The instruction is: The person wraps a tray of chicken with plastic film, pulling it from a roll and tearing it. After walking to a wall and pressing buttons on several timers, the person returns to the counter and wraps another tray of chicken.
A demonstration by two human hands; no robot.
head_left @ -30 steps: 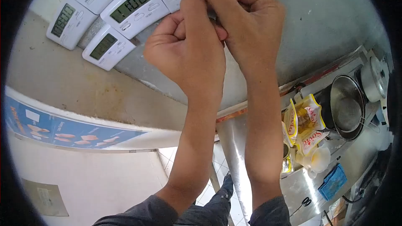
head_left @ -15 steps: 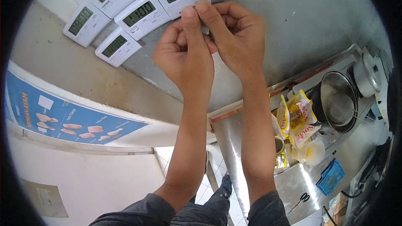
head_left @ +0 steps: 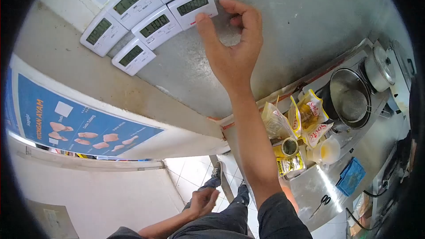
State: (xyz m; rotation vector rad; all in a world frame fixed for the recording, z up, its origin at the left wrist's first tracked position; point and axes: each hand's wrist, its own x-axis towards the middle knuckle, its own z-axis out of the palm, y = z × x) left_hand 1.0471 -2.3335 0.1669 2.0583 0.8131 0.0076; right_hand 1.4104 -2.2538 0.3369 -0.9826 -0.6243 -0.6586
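My right hand (head_left: 234,48) is raised at the grey metal surface, thumb and index finger spread around the lower right corner of a white digital timer (head_left: 193,8). The thumb tip overlaps the timer's lower edge near red lettering; the index fingertip is just beyond its right side. Beside it sit other white timers, including one reading 11:00 (head_left: 157,26) and a smaller one (head_left: 133,56). My left hand (head_left: 204,202) hangs low in front of my leg with its fingers curled. Whatever it holds, if anything, is hidden.
On the steel counter at right stand yellow-edged food bags (head_left: 308,113), an open can (head_left: 290,147), a clear cup (head_left: 325,151), a strainer (head_left: 349,104) and a lidded pot (head_left: 380,68). Nearer lie a blue cloth (head_left: 351,176) and scissors (head_left: 322,205). A blue poster (head_left: 84,124) covers the left ledge.
The hands, pinched together in front of the timers, have come apart. My left hand has dropped to my leg; my right has moved to the timer, thumb and index finger spreading.
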